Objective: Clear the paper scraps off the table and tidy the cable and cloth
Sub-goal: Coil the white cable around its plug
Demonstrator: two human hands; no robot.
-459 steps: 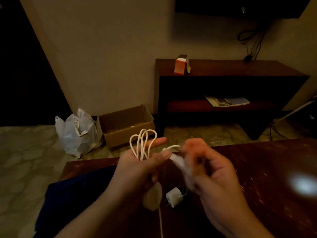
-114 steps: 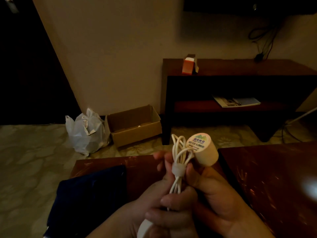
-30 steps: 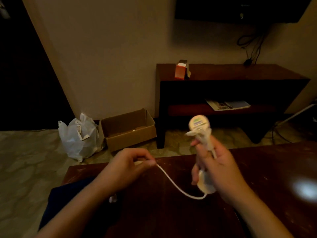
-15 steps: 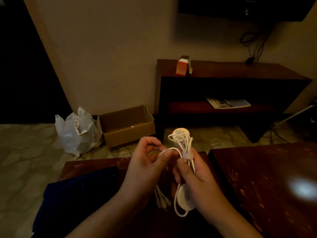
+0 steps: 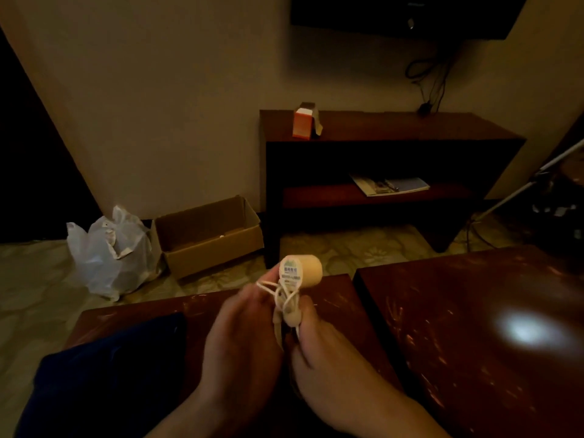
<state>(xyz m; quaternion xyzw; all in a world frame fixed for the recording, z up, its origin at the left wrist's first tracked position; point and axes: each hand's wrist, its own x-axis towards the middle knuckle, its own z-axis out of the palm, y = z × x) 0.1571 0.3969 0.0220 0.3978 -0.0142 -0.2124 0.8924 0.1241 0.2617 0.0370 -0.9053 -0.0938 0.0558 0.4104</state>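
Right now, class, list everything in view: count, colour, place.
cable: one, white, bundled, held between both hands
cylinder: one, cream, labelled, atop the bundle
cloth: one, dark blue, table's left side
table: two tops, dark reddish wood, foreground
plastic bag: one, white, floor by wall
cardboard box: one, brown, open, floor beside bag
shelf unit: one, dark wood, against wall
small box: one, orange and white, on shelf unit
magazine: one, pale, lower shelf
screen: one, black, on wall
left hand: one, grips cable
right hand: one, grips cable
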